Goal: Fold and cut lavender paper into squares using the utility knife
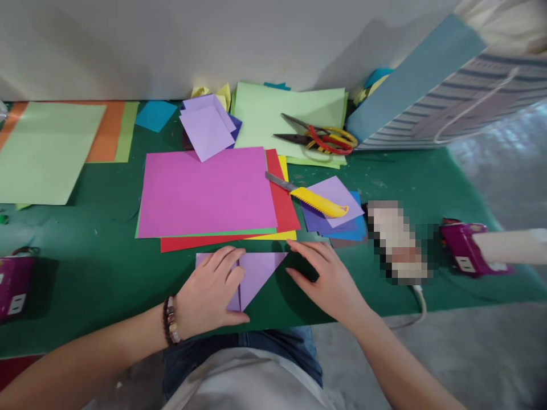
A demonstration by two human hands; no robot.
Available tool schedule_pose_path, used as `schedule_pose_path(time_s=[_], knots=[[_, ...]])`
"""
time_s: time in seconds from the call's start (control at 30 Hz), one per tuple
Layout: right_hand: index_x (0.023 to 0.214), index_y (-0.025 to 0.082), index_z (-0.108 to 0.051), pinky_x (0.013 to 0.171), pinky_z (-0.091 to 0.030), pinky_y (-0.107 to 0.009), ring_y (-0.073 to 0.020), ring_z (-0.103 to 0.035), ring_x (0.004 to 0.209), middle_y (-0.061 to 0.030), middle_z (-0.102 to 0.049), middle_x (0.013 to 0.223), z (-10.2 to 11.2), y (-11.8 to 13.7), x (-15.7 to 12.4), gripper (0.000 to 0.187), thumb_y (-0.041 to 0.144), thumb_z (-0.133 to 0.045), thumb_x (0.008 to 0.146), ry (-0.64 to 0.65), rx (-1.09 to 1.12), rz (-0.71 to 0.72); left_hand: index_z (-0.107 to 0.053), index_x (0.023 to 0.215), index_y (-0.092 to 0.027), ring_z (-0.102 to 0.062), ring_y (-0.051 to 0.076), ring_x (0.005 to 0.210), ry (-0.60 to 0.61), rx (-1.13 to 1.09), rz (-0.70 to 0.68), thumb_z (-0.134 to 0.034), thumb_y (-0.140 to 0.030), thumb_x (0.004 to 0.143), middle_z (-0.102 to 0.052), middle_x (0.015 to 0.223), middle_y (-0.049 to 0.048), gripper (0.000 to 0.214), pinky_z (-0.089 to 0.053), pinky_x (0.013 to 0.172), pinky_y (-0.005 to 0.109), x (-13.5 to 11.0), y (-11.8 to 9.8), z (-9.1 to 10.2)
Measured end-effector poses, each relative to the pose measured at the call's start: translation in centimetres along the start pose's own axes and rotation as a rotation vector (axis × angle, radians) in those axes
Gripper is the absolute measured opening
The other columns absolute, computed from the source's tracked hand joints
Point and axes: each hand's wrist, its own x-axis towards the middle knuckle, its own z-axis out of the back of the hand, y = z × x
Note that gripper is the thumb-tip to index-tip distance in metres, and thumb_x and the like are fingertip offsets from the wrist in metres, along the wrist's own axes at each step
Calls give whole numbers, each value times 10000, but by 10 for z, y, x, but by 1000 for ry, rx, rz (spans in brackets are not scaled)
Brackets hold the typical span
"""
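Littering the green tabletop (397, 176), coloured paper (207, 193)

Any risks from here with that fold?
Two, I'd guess. The left hand presses only part of the folded lilac paper; its right corner is unpinned, so the crease could go crooked. The yellow utility knife, blade bare, lies just beyond the right hand; a careless reach might nick skin or the magenta sheet.

Off-white wall (179, 48) noted behind; soft shadows (363, 57) cast across it | green worktop (410, 176) set against wall | grey floor (478, 359) seen beyond worktop
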Motion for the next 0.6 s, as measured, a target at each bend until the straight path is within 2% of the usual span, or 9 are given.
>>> schedule_pose_path(time_s=[0.17,0.33,0.5,0.57,0.6], knots=[[1257,257,-543,840,-521,-457,-241,-596,979,-81,-641,1050,6,-1,6,406,244,-590,854,44,92,48,-530,995,-174,-465,327,1231,1,-79,20,-770,-330,635,-487,1341,161,460,-428,1000,506,-6,0,10],[1256,235,-516,761,-538,-389,-203,-611,874,-52,-650,944,8,5,7,420,236,-618,848,148,200,38,-518,995,-177,-485,277,1221,43,-54,-67,-711,-161,659,-514,1294,122,388,-363,1090,475,-13,-1,16],[924,212,-628,736,-518,-395,-211,-600,826,-47,-631,872,1,23,8,139,249,-684,802,198,80,111,-520,1028,-185,-483,252,1233,54,-75,-58,-672,-113,700,-508,1313,122,369,-431,1040,415,-15,-3,15],[826,212,-606,701,-519,-363,-192,-600,785,-32,-616,841,1,30,7,85,228,-685,797,215,120,88,-528,1028,-190,-492,246,1221,-18,-112,-12,-697,-157,730,-501,1331,128,344,-468,992,392,-21,-5,18],[800,215,-592,694,-522,-345,-182,-604,782,-29,-616,856,3,32,6,81,213,-673,803,221,171,60,-538,1002,-192,-516,243,1186,-102,-131,25,-709,-198,751,-526,1302,130,304,-485,958,387,-26,-7,21]])
